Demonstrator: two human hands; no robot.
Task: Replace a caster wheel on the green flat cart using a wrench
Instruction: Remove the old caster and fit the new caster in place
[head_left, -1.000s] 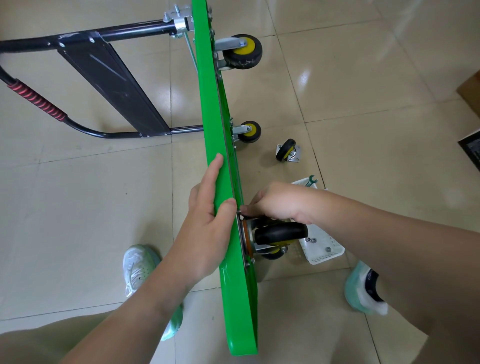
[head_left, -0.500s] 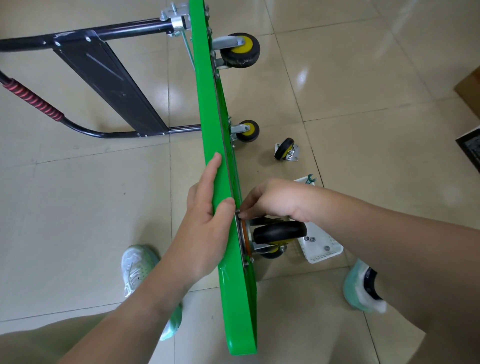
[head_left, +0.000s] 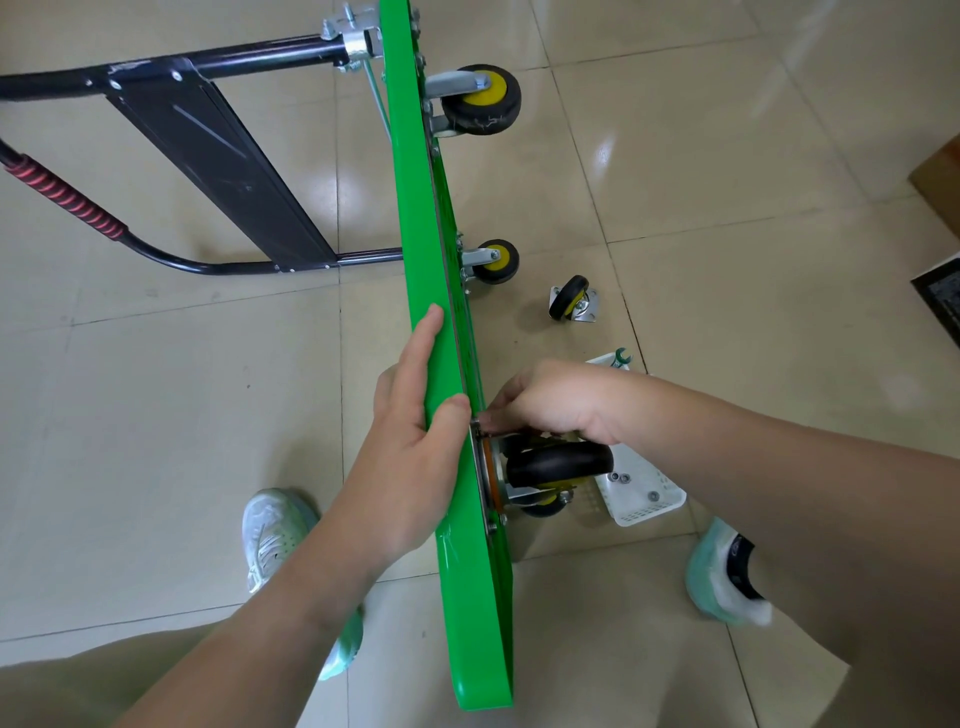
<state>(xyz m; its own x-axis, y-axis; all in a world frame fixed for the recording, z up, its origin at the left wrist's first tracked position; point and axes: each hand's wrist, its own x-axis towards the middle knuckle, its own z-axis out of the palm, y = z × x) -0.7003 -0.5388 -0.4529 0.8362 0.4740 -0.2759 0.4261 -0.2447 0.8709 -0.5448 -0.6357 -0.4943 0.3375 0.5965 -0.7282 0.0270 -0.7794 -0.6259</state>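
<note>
Left hand (head_left: 410, 447) clamps the green cart (head_left: 415, 208); right hand (head_left: 550, 400) pinches a bolt (head_left: 477, 422) at its caster (head_left: 558, 462); a fumble could drop it.

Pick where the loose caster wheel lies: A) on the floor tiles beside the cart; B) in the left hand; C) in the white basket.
A: the loose caster wheel lies on the floor tiles, apart from the white basket and the green cart.

I count one green cart (head_left: 415, 208), four mounted casters (head_left: 483, 98), one loose caster (head_left: 571, 304) beyond my right fingers (head_left: 498, 408), one bolt (head_left: 483, 422) pinched in them, and to their right one basket (head_left: 649, 514), one wrench (head_left: 621, 357), three nuts (head_left: 654, 496).
</note>
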